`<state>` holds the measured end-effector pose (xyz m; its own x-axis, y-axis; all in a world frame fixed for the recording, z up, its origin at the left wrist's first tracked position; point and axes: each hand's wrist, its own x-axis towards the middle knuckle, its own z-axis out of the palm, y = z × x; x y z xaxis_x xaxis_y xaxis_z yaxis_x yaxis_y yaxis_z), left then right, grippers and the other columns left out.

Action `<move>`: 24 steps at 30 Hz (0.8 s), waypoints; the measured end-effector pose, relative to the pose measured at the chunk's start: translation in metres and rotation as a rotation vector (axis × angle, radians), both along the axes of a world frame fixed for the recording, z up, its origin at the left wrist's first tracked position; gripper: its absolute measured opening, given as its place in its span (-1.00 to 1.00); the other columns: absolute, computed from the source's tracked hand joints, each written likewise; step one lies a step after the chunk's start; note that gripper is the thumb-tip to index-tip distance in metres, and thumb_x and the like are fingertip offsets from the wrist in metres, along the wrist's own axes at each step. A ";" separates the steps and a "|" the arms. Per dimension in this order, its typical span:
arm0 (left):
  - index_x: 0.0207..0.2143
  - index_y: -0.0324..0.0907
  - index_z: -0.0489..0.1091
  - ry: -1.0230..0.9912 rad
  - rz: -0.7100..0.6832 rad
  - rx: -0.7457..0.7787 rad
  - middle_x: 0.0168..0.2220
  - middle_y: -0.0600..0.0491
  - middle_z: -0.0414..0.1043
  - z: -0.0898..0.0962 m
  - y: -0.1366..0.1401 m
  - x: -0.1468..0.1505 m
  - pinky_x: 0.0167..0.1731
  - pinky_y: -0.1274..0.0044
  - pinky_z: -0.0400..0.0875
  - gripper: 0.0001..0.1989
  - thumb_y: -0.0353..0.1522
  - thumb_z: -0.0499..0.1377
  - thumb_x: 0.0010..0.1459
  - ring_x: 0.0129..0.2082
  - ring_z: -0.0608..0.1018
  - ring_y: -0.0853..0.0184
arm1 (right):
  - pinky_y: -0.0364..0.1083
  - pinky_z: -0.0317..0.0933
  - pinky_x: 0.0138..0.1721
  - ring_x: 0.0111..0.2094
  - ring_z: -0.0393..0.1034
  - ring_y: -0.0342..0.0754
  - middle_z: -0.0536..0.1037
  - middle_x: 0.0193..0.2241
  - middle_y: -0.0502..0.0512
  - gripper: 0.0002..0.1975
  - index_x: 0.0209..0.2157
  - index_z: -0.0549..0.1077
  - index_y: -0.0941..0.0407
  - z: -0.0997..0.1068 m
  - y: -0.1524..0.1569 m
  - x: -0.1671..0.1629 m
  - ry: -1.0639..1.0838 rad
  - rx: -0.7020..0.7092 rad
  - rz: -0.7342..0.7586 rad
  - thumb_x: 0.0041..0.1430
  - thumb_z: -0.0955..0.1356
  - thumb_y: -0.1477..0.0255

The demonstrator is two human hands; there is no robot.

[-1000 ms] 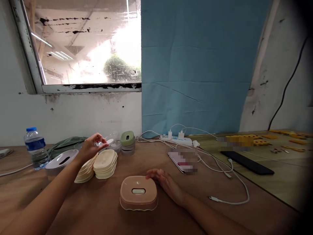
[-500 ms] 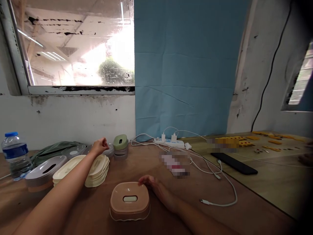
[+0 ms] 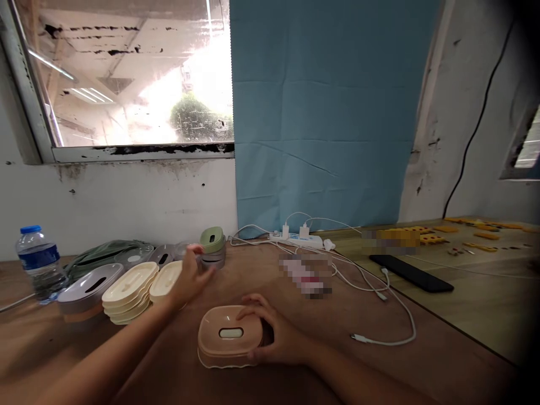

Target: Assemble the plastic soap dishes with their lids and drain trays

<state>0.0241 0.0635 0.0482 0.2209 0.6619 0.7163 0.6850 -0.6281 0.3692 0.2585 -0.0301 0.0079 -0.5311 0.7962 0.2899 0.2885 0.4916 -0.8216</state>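
A peach oval plastic box (image 3: 231,346) with a slot in its top, a cream piece showing through, sits on the brown table in front of me. My right hand (image 3: 276,332) grips its right end, fingers on the top and thumb at the front corner. My left hand (image 3: 192,278) is raised with fingers apart, holding nothing. It hovers by a stack of cream oval lids (image 3: 166,278), partly covering it. Just beyond that hand stands a stack with a green slotted lid (image 3: 212,240) on top. Another cream lid stack (image 3: 129,289) lies further left.
At left are a grey slotted lid stack (image 3: 90,287), clear lids (image 3: 134,256), a dark green cloth (image 3: 101,253) and a water bottle (image 3: 40,264). White cables (image 3: 358,284) run from a power strip (image 3: 301,240). A black slab (image 3: 411,273) and yellow parts (image 3: 485,235) lie right.
My left hand has drawn back toward me and right, and its fingers have spread. My right hand has moved from touching the peach box's corner to gripping its right end.
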 end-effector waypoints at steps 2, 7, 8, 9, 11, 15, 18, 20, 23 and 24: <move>-0.03 -0.17 0.00 0.157 -0.276 -0.076 -0.07 -0.11 0.18 -0.019 -0.041 0.004 -0.05 0.38 0.21 -0.49 -0.28 0.12 -0.02 -0.03 0.29 0.23 | 0.03 -0.10 0.08 0.11 -0.06 0.14 0.01 0.09 0.11 -0.23 0.00 0.25 -0.01 -0.002 -0.001 -0.003 -0.071 0.013 -0.012 -0.37 0.49 0.32; 0.07 -0.12 -0.16 0.159 -0.361 -0.225 0.06 -0.21 0.04 -0.055 -0.081 -0.007 -0.03 0.23 0.19 -0.08 -0.14 0.29 -0.28 0.05 0.21 0.05 | 0.03 0.00 0.03 0.01 0.12 0.12 0.23 -0.02 0.12 -0.19 0.02 0.20 0.02 -0.005 0.002 -0.013 -0.022 0.054 -0.013 -0.36 0.49 0.32; 0.06 -0.11 -0.16 0.089 -0.378 -0.272 0.06 -0.20 0.03 -0.056 -0.078 -0.010 -0.02 0.22 0.18 -0.06 -0.14 0.30 -0.30 0.05 0.21 0.05 | 0.03 0.02 0.02 0.00 0.13 0.11 0.24 -0.02 0.12 -0.21 0.01 0.21 0.03 -0.005 0.003 -0.014 0.006 0.041 -0.029 -0.35 0.49 0.31; 0.05 -0.10 -0.16 0.010 -0.418 -0.335 0.05 -0.19 0.04 -0.056 -0.073 -0.012 -0.02 0.23 0.19 -0.08 -0.15 0.30 -0.30 0.05 0.22 0.08 | 0.03 0.04 0.01 0.00 0.15 0.11 0.24 -0.02 0.12 -0.23 0.00 0.21 0.04 -0.005 0.004 -0.014 0.029 0.016 -0.049 -0.33 0.48 0.31; 0.01 -0.08 -0.13 -0.148 -0.548 -0.469 0.01 -0.14 0.09 -0.055 -0.062 -0.015 -0.04 0.29 0.23 -0.16 -0.15 0.29 -0.26 0.02 0.28 0.15 | 0.03 0.08 -0.03 -0.03 0.18 0.11 0.26 -0.02 0.12 -0.29 -0.01 0.20 0.04 -0.005 0.005 -0.013 0.067 -0.057 -0.082 -0.27 0.46 0.30; -0.07 -0.04 -0.09 -0.341 -0.711 -0.582 0.01 -0.11 0.07 -0.055 -0.051 -0.016 -0.06 0.35 0.26 -0.22 -0.12 0.29 -0.26 -0.01 0.32 0.22 | 0.01 0.14 -0.10 -0.10 0.25 0.08 0.32 -0.09 0.11 -0.39 -0.05 0.20 0.06 -0.004 0.004 -0.010 0.107 -0.137 -0.102 -0.17 0.42 0.26; -0.08 -0.04 -0.10 -0.398 -0.749 -0.602 0.01 -0.10 0.05 -0.059 -0.050 -0.015 -0.04 0.33 0.23 -0.21 -0.16 0.32 -0.29 0.00 0.30 0.20 | 0.01 0.15 -0.12 -0.11 0.25 0.09 0.33 -0.10 0.11 -0.42 -0.07 0.22 0.07 -0.001 0.002 -0.010 0.102 -0.141 -0.101 -0.15 0.41 0.21; -0.08 -0.04 -0.10 -0.424 -0.780 -0.636 -0.01 -0.09 0.07 -0.061 -0.049 -0.015 -0.02 0.30 0.20 -0.20 -0.24 0.35 -0.31 0.01 0.29 0.19 | 0.00 0.14 -0.11 -0.10 0.25 0.08 0.33 -0.10 0.11 -0.44 -0.07 0.22 0.07 0.002 0.001 -0.011 0.088 -0.131 -0.098 -0.13 0.39 0.19; -0.09 -0.04 -0.08 -0.450 -0.803 -0.696 -0.03 -0.06 0.09 -0.061 -0.048 -0.016 0.00 0.28 0.14 -0.20 -0.35 0.37 -0.33 0.02 0.27 0.18 | -0.01 0.12 -0.07 -0.07 0.22 0.08 0.32 -0.09 0.11 -0.49 -0.08 0.27 0.07 0.005 0.000 -0.012 0.052 -0.055 -0.103 -0.09 0.37 0.18; -0.09 -0.04 -0.07 -0.455 -0.808 -0.707 -0.03 -0.05 0.09 -0.060 -0.047 -0.017 0.01 0.27 0.12 -0.20 -0.36 0.37 -0.33 0.02 0.27 0.18 | -0.01 0.11 -0.06 -0.06 0.21 0.07 0.32 -0.08 0.11 -0.51 -0.09 0.29 0.07 0.006 0.000 -0.013 0.040 -0.022 -0.103 -0.08 0.36 0.19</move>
<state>0.0076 0.0161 -0.0117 0.5778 0.7296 0.3658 -0.1061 -0.3773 0.9200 0.2457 -0.0302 0.0134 -0.4344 0.8523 0.2912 0.3037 0.4430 -0.8435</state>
